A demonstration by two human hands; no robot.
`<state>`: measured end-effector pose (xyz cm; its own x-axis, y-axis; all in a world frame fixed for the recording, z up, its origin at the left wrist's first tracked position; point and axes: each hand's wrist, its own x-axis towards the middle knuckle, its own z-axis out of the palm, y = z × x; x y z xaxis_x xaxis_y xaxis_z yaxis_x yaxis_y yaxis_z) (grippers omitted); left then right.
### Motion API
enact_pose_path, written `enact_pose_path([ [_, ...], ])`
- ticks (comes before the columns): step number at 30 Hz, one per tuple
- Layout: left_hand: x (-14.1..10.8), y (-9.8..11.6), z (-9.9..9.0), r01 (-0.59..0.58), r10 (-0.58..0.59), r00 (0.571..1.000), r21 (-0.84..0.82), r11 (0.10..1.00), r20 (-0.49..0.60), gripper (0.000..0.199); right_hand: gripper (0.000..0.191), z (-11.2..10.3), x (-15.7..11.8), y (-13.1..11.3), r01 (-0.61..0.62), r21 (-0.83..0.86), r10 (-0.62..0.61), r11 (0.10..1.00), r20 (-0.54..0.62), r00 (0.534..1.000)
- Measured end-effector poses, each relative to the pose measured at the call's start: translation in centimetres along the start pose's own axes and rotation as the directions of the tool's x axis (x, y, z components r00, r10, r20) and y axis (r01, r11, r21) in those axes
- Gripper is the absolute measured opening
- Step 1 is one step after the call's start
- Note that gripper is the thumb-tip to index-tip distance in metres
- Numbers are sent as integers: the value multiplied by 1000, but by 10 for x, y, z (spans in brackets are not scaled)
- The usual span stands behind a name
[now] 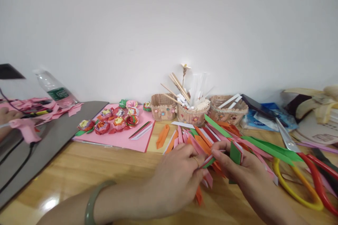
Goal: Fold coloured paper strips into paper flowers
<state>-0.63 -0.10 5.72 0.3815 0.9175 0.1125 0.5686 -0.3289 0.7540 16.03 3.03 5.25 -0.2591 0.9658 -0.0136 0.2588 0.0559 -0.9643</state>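
Between my two hands is a small stack of folded paper strips, green with white and pink edges showing. My right hand is closed around them, thumb on top. My left hand pinches the near end of a green and white strip that reaches across to the right fingers. Beneath and behind both hands lies a loose heap of folded paper strips in orange, pink, green and white. One orange strip lies apart, left of the heap.
Folded paper flowers rest on a pink sheet at left. Three decorated baskets stand by the wall, one holding sticks. Scissors with red and yellow handles lie at right. A glue gun and another person's hand are far left.
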Motion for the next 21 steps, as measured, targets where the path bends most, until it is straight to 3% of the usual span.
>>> enact_pose_path([
  [2, 2, -1, -3, 17, -18, 1000, -54, 998, -7, 21, 42, 1, 0, 0, -12, 22, 11, 1000, 19, 1000],
  [4, 5, -2, -6, 104, -101, 995, -222, 970, 24, 16, 43, 2, 1, 1, -32, 51, 31, 998, 26, 999],
  [7, 9, -3, -10, 259, -178, 963, -501, 826, 204, 20, 44, 2, 2, 4, -52, 73, 52, 996, -1, 999],
  [9, 10, -5, -10, 310, -180, 945, -582, 752, 272, 23, 43, 2, 2, 5, -54, 56, 54, 997, 4, 999],
  [13, 11, -10, -6, 332, -266, 943, -550, 766, 199, 18, 43, 3, 1, 5, -69, 22, 68, 997, 19, 997],
  [17, 12, -15, -3, 311, -274, 950, -488, 816, 147, 19, 40, 4, -1, 7, -68, 53, 69, 996, -1, 998],
  [21, 10, -11, -4, 240, -257, 966, -389, 890, 7, 18, 37, 9, 0, 15, -85, 314, 107, 946, -54, 993],
])
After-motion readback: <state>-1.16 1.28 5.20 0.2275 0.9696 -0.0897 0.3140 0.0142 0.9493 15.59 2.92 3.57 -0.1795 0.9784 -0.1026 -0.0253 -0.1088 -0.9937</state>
